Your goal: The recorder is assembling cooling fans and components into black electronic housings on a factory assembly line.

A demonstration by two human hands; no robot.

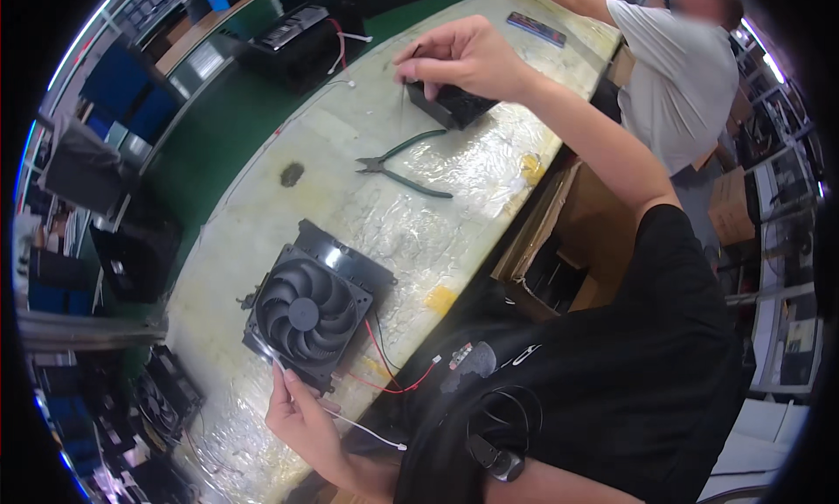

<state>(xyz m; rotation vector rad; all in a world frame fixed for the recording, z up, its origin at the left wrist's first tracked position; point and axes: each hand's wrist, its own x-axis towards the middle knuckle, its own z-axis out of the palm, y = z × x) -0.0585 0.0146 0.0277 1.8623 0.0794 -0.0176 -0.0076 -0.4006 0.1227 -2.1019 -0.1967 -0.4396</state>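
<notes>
A black square cooling fan (pixel 308 314) lies flat on the pale plastic-covered worktable (pixel 411 216), with red and black wires (pixel 389 377) trailing off its near corner. My left hand (pixel 301 417) touches the fan's near edge and a thin white cable (pixel 367 432) runs past it. My right hand (pixel 463 57) is stretched far across the table, fingers pinched over a small black box (pixel 454 107). What the fingertips pinch is too small to tell. Green-handled pliers (pixel 404 165) lie open between the two hands.
Another person in a grey shirt (pixel 682 76) works at the table's far end. A green mat (pixel 236 111) with black units runs along the left. More black fans (pixel 162 399) sit at lower left. Cardboard boxes (pixel 559 268) stand under the table's right edge.
</notes>
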